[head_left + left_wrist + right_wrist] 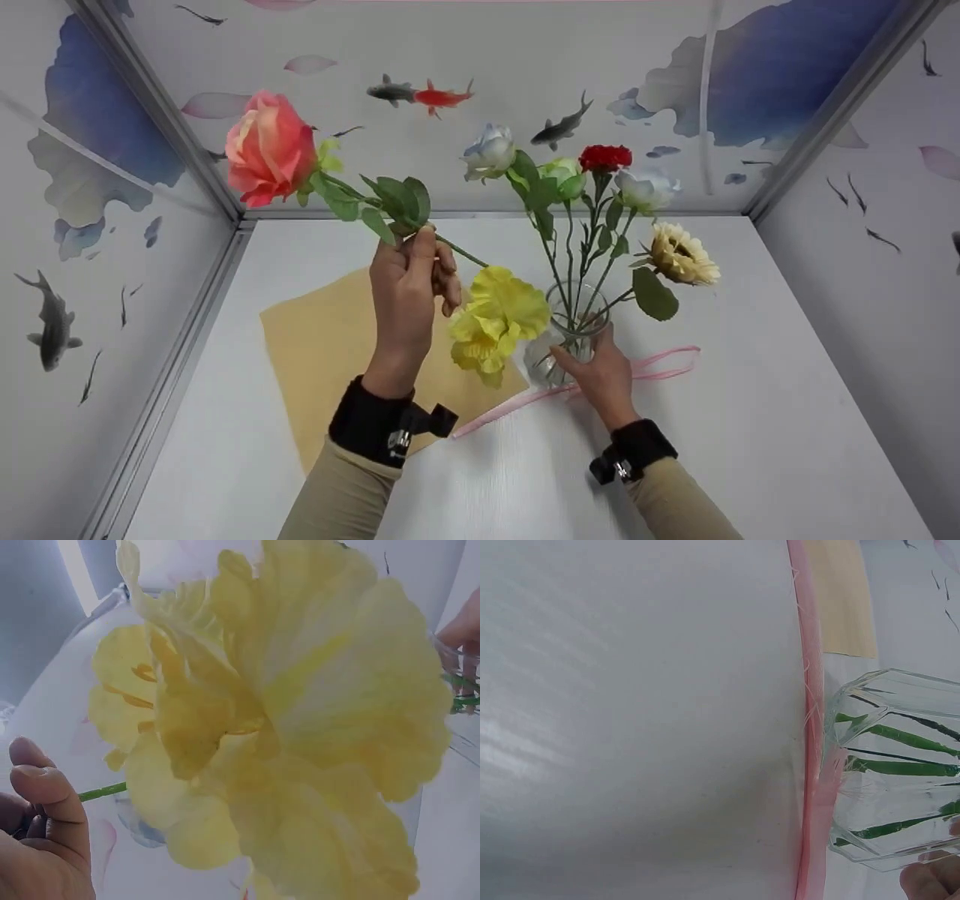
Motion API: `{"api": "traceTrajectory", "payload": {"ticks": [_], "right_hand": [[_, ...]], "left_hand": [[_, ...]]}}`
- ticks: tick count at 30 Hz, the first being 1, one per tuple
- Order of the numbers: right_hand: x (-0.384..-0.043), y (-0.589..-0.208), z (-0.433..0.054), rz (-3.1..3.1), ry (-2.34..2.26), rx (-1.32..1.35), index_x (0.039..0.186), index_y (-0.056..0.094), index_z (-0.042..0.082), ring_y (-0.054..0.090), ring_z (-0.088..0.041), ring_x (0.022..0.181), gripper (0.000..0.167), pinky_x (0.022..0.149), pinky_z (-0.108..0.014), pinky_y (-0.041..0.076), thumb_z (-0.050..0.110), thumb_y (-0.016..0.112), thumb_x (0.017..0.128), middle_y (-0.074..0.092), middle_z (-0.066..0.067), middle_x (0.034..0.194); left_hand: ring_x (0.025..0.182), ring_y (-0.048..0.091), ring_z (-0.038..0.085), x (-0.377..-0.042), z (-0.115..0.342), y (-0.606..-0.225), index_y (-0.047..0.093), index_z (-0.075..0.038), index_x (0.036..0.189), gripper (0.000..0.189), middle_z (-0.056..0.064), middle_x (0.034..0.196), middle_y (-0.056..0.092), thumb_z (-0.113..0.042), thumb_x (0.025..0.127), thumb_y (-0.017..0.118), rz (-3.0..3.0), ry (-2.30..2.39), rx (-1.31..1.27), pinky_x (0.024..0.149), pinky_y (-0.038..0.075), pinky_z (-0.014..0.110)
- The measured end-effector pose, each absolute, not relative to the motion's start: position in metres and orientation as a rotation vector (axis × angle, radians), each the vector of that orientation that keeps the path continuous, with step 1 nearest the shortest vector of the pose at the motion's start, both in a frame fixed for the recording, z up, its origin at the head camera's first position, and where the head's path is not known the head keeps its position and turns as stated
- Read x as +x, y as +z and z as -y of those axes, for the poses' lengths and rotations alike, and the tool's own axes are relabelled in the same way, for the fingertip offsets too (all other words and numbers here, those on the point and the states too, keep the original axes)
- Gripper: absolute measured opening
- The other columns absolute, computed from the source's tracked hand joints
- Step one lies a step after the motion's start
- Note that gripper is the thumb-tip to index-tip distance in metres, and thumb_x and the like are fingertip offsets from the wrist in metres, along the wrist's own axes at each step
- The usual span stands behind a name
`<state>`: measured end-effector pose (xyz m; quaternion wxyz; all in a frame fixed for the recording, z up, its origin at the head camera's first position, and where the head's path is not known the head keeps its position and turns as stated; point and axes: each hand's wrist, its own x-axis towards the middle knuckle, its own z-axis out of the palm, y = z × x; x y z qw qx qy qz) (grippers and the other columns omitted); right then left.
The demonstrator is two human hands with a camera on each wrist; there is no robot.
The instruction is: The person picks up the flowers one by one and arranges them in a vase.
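My left hand [409, 289] pinches the green stem of a coral-pink rose [270, 150], whose bloom points to the upper left. The stem's lower end passes behind a large yellow flower [499, 322], which fills much of the left wrist view. My right hand [604, 375] grips a clear glass vase [581, 300] low on its side. Standing in the vase are a red carnation [606, 157], a pale green bloom [562, 178], two whitish-blue flowers and a cream sunflower [684, 255] leaning right. Stem ends [904, 766] show through the glass in the right wrist view.
Tan wrapping paper [322, 337] lies on the white table [750, 450] at the left, partly under my left arm. A pink ribbon [510, 409] runs across the table by the vase's base. Printed panels [480, 45] enclose the back and sides.
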<state>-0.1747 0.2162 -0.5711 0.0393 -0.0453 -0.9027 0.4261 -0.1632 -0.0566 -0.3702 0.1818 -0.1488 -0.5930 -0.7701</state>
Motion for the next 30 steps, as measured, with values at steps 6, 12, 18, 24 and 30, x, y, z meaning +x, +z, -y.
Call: {"api": "traceTrajectory", "payload": {"ticks": [6,12,18,24,30], "right_hand": [[-0.174,-0.57,-0.216,2.775,1.282,-0.135,0.149,0.033,0.001,0.056,-0.047,0.128,0.098,0.106,-0.056,0.044,0.058,0.079,0.083,0.055,-0.029,0.143],[-0.175,-0.572,-0.216,2.76,1.285,-0.132,0.144,0.038,0.004,0.058,-0.047,0.126,0.092,0.104,-0.056,0.046,0.058,0.079,0.082,0.057,-0.028,0.141],[-0.175,-0.572,-0.216,2.772,1.326,-0.156,0.142,0.037,0.007,0.054,-0.045,0.131,0.092,0.106,-0.057,0.045,0.063,0.078,0.081,0.055,-0.028,0.143],[-0.174,-0.571,-0.217,2.794,1.267,-0.122,0.145,0.034,0.005,0.057,-0.045,0.128,0.095,0.103,-0.057,0.047,0.063,0.076,0.083,0.056,-0.028,0.142],[-0.173,-0.57,-0.218,2.797,1.239,-0.111,0.148,0.033,-0.002,0.058,-0.045,0.126,0.087,0.1,-0.057,0.048,0.041,0.079,0.087,0.055,-0.03,0.143]], "left_hand": [[0.048,0.056,0.032,-0.156,0.049,-0.365,0.049,-0.01,0.136,0.032,0.016,0.086,0.062,-0.029,0.11,0.048,1.682,-2.199,-0.431,0.044,0.048,0.04],[0.048,0.062,0.033,-0.146,0.031,-0.361,0.048,-0.011,0.14,0.033,0.023,0.09,0.067,-0.026,0.11,0.049,1.748,-2.159,-0.411,0.045,0.053,0.044],[0.057,0.069,0.035,-0.133,0.01,-0.357,0.048,-0.01,0.135,0.029,0.017,0.093,0.07,-0.023,0.11,0.049,1.734,-2.23,-0.415,0.047,0.055,0.044],[0.073,0.076,0.032,-0.116,-0.012,-0.357,0.053,-0.008,0.13,0.027,0.018,0.099,0.069,-0.026,0.11,0.048,1.737,-2.312,-0.432,0.054,0.059,0.046],[0.079,0.077,0.032,-0.104,-0.032,-0.363,0.055,-0.005,0.128,0.028,0.016,0.099,0.071,-0.026,0.111,0.048,1.716,-2.367,-0.429,0.055,0.059,0.046]]}}
